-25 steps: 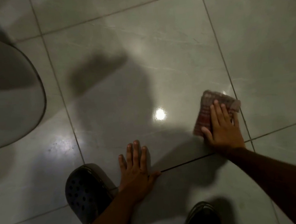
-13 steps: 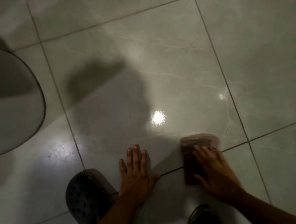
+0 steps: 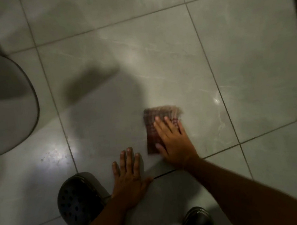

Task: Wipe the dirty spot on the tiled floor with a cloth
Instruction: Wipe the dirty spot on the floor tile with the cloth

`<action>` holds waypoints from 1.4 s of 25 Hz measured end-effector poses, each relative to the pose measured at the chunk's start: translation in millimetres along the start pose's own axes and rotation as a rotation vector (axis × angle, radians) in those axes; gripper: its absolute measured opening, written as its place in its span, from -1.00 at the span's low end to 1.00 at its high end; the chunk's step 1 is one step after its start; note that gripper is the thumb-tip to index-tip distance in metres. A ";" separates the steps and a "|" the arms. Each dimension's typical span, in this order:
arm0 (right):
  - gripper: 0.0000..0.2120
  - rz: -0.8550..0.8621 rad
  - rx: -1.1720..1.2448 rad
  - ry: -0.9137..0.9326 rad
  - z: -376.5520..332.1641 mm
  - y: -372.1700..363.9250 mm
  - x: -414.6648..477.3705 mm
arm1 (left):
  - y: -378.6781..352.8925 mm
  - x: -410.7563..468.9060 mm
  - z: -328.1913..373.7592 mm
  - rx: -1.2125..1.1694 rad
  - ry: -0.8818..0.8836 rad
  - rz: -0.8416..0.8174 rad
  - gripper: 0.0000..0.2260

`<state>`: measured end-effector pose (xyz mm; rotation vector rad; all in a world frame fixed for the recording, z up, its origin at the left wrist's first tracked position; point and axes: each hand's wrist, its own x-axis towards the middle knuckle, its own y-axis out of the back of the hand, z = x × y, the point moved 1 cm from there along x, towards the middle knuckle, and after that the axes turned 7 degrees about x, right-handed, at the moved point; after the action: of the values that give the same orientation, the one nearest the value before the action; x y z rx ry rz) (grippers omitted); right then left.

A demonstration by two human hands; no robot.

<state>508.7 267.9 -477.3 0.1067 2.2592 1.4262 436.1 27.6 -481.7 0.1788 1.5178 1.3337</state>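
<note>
A folded, woven, reddish-checked cloth point(image 3: 153, 130) lies flat on the glossy grey marbled floor point(image 3: 246, 48), a blurred rectangle whose long axis runs away from the person. The right hand point(image 3: 172, 142) presses it down, fingers point(image 3: 161, 126) spread flat, not gripping. The left hand point(image 3: 130, 179) rests splayed on the tile beside a perforated rubbery clog point(image 3: 78, 200).

Dim overall. A bright glare patch lies on the glossy floor point(image 3: 246, 48) left of the left hand point(image 3: 130, 179); a smaller glint sits right of the right hand point(image 3: 172, 142). Soft dark shadows spread beyond both hands. The cloth point(image 3: 152, 128) is motion-blurred, and grout lines bow toward the edges.
</note>
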 end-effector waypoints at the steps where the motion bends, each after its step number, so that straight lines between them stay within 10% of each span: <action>1: -0.24 -0.032 0.000 0.049 2.6 -12.4 -34.3 | 1.5 -0.3 0.2 -0.005 -0.002 -0.007 -0.12; 9: -0.29 -0.066 -0.083 -0.231 120.3 29.6 -101.2 | 4.3 1.3 1.1 0.002 0.028 -0.080 -0.11; 17: -0.24 -0.162 -0.045 -0.111 4.6 21.6 -16.0 | 67.1 -0.3 38.4 -0.182 0.255 -0.021 -0.28; 21: -0.25 -0.198 -0.020 -0.354 -3.0 26.0 -56.6 | 111.4 22.7 75.4 -0.383 0.265 0.008 -0.57; 28: -0.55 0.122 0.706 -1.010 -0.6 57.9 -9.3 | 127.6 84.5 124.6 -1.105 0.750 -0.103 -0.58; 35: -0.76 0.208 1.413 -1.191 -33.3 126.4 -1.0 | 194.1 80.7 93.8 -1.179 0.672 -0.175 -0.78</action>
<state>473.2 297.8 -355.1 1.2245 1.6634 -0.4598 376.1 213.0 -359.1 -1.2079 0.9520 2.0172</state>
